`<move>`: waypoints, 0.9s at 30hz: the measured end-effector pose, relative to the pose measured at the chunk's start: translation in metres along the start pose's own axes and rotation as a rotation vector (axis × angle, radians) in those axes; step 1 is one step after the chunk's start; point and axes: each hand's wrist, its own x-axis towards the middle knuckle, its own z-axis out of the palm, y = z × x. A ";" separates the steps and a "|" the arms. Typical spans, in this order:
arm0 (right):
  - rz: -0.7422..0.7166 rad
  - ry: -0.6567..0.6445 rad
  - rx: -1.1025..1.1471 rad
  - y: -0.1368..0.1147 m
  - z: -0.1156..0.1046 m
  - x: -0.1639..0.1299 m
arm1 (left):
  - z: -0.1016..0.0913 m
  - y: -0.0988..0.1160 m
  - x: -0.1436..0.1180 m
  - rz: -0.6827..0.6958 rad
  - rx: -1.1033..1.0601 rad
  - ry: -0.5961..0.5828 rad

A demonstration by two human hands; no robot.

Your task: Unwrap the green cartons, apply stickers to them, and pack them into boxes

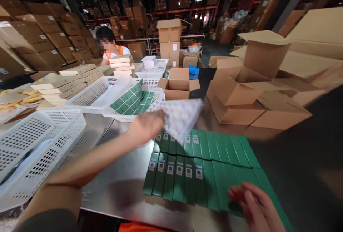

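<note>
My left hand (147,126) is closed on a sheet of labels (183,116), white with a bluish pattern and blurred by motion. The sheet hangs over the far row of green boxes (222,148). Those narrow boxes stand side by side in two rows on the metal table. Several at the left of each row carry a white label with a square code (189,170); the ones on the right have plain tops. Low on the right, my right hand (254,203) is over the near row, its fingers loosely bent and apart, with nothing visible in them.
White perforated baskets (57,117) stand on the left, one holding green printed sheets (131,99). An open small carton (178,90) sits behind the boxes. Larger open cartons (238,99) are at the right. Across the table is a co-worker (123,50) behind stacked pale boxes (122,65).
</note>
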 end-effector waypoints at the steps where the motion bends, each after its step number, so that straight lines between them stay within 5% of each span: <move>1: 0.046 -0.101 0.138 -0.010 0.012 0.003 | -0.003 0.028 -0.011 0.294 -0.041 0.069; 3: 0.137 -0.341 0.335 -0.030 0.033 0.009 | -0.008 0.069 -0.029 0.643 -0.184 0.125; 5: 0.168 -0.465 0.389 -0.044 0.049 0.016 | -0.011 0.092 -0.043 0.767 -0.335 0.127; 12: -0.083 -0.313 0.138 -0.040 0.076 0.032 | -0.001 0.103 -0.066 0.808 -0.511 0.039; 15: -0.107 -0.375 -0.072 -0.032 0.080 0.032 | 0.002 0.105 -0.068 0.833 -0.519 0.057; 18: -0.090 -0.460 -0.165 -0.029 0.079 0.027 | 0.003 0.109 -0.066 0.870 -0.533 0.109; 24: -0.216 -0.315 -0.368 -0.030 0.066 0.023 | -0.003 0.114 -0.054 0.926 -0.617 0.107; 27: -0.238 -0.367 -0.481 -0.033 0.055 0.021 | -0.004 0.115 -0.045 0.946 -0.752 0.057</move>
